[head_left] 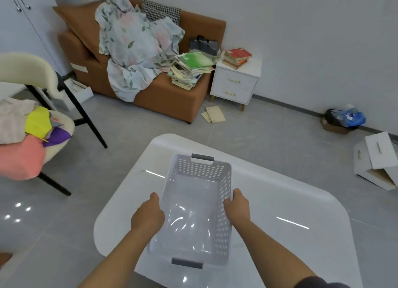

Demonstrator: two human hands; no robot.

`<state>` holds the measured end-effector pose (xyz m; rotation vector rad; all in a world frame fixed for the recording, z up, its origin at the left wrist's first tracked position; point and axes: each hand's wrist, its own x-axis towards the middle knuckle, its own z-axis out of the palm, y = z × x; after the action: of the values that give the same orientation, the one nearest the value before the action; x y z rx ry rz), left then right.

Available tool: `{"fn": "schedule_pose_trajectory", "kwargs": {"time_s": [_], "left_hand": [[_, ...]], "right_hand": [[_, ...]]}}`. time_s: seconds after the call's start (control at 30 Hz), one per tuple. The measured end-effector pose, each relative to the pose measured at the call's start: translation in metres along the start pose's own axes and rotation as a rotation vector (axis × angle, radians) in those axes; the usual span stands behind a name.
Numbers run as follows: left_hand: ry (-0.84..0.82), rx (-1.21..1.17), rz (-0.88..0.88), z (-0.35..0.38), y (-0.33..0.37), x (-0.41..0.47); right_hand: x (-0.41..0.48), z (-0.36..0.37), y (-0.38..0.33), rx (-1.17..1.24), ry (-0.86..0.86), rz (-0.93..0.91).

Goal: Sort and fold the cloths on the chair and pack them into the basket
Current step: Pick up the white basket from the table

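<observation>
The covers of the books [237,57] stacked on the white nightstand [234,83] at upper right of centre, and of the heap of books [189,70] on the brown sofa [172,96], are too small to read. In the lower middle of the frame a pale grey plastic basket [200,169] sits over the glossy white table [280,201], near the table's left edge; whether it rests on the surface or is lifted cannot be told. The left hand [148,214] grips the basket's left long rim and the right hand [237,206] grips the right one, fingers curled over the edges. Bare tabletop spreads to the right of the basket, with rounded corners, and grey floor [133,137] lies between table and sofa. The basket has perforated walls, a smooth shiny bottom with nothing in it, and a dark grey handle at each short end. At the left edge of the frame the cream chair [32,66] carries the cloths [13,120]: a pink one [21,156], a yellow one [37,122] and a purple one [57,136], heaped unfolded, well apart from the basket.
</observation>
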<state>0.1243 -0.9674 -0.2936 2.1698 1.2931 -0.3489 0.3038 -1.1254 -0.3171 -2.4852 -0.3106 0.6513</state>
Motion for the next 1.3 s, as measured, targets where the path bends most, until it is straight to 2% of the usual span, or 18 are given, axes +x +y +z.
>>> {"fn": "schedule_pose_trajectory", "kwargs": {"time_s": [0.3,0.5,0.73,1.03,1.3], "left_hand": [[0.043,-0.080,-0.044,-0.100,-0.120,0.084],[0.021,-0.035,0.002,-0.184,-0.214,0.135],[0.002,0.041,0.032,-0.258,-0.287,0.214],[0.041,0.057,0.047,-0.303,-0.354,0.328],[-0.117,0.080,0.108,-0.284,-0.395,0.449]], "right_hand": [[0.008,0.095,-0.154,-0.041,-0.022,-0.083],[-0.015,0.181,-0.249,0.003,-0.003,-0.010],[-0.003,0.261,-0.342,0.038,-0.005,0.024],[0.047,0.345,-0.427,0.031,-0.069,0.080],[0.089,0.434,-0.442,-0.026,-0.131,0.261]]}}
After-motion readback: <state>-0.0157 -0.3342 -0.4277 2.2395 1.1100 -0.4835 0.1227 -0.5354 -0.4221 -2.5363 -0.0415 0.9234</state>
